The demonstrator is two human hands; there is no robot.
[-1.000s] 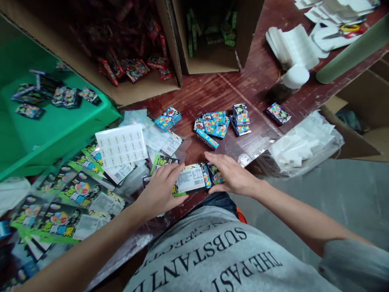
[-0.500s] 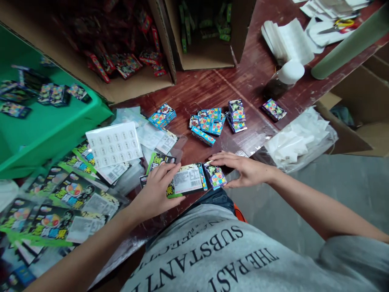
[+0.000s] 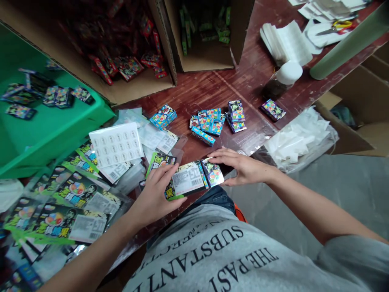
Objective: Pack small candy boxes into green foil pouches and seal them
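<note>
My left hand [image 3: 161, 190] grips a flat black-and-green printed packet [image 3: 189, 178] with a white barcode label, at the table's near edge. A strip of blue box shows at the packet's right end. My right hand [image 3: 238, 165] holds a small purple candy box [image 3: 212, 172] by its right side, with the box's left edge against that end. Whether the box is partly inside the packet I cannot tell. Beyond my hands lie several blue candy boxes [image 3: 206, 123] and a small stack of purple boxes [image 3: 236, 115].
Printed packets [image 3: 60, 217] and a sticker sheet [image 3: 116, 144] cover the left side, beside a green bin [image 3: 60, 138]. Cardboard cartons [image 3: 206, 61] hold red and green boxes. A white-capped jar [image 3: 288, 73], scissors [image 3: 332, 29] and a plastic bag of white pieces [image 3: 300, 136] are at right.
My right hand has shifted slightly left with the purple box, which now sits closer against the packet's end. My left hand stays on the packet.
</note>
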